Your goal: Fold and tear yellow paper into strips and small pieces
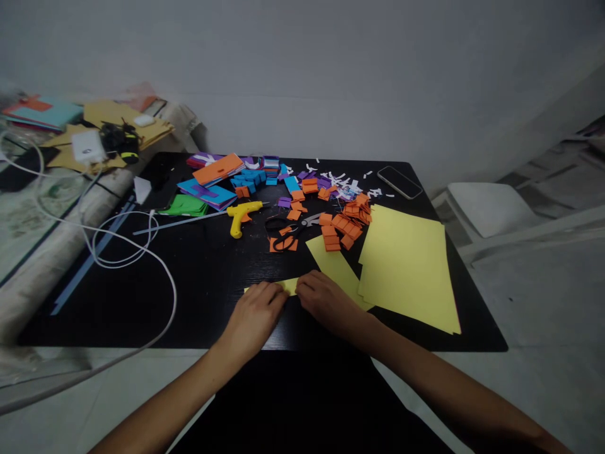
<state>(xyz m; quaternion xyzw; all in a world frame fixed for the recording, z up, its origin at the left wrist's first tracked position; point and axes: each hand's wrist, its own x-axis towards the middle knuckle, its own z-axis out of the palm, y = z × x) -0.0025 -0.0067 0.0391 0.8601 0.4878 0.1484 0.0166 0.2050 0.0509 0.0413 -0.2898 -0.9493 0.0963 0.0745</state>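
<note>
Yellow strip [290, 287] in both hands [254, 310] [326, 301]

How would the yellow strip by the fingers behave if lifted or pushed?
The yellow strip looks like paper, so it is probably light. Narrow and apparently thin, it would likely bend easily if lifted. Its flat shape suggests sliding rather than rolling, though the left hand and right hand partly hide it.

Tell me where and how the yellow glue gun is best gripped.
Take the glue gun by its handle, probably from the near side with the left hand, once off the yellow strip. It lies on its side, handle pointing to the near side, nozzle pointing right, clear of that grip.
</note>
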